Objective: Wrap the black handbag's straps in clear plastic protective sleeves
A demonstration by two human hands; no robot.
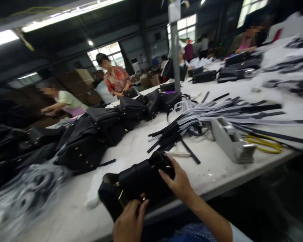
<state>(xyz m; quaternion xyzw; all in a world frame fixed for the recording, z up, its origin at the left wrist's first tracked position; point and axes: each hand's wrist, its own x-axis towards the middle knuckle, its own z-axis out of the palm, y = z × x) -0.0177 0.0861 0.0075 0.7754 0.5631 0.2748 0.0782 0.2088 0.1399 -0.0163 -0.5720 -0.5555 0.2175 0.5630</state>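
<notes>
A black handbag [143, 178] with gold-coloured metal fittings lies at the near edge of the white table, tilted across it. My left hand [128, 220] is at its front lower edge, fingers curled and pinched beside a small gold-coloured fitting [142, 197]; exactly what the fingertips grip is partly hidden. Around the bag's right end my right hand [180, 183] is closed, thumb on the front face and fingers over the top corner. A gold-coloured rectangular fitting [122, 198] shows left of the left hand's fingertips.
Several black bags [80, 148] line the table's left side. Plastic-wrapped rolls [32, 191] lie front left. Beyond the handbag are black and white strips [181, 124], a grey tape dispenser [232, 141] and yellow-handled scissors [265, 144]. A metal post [176, 57] rises behind. Other people work farther back.
</notes>
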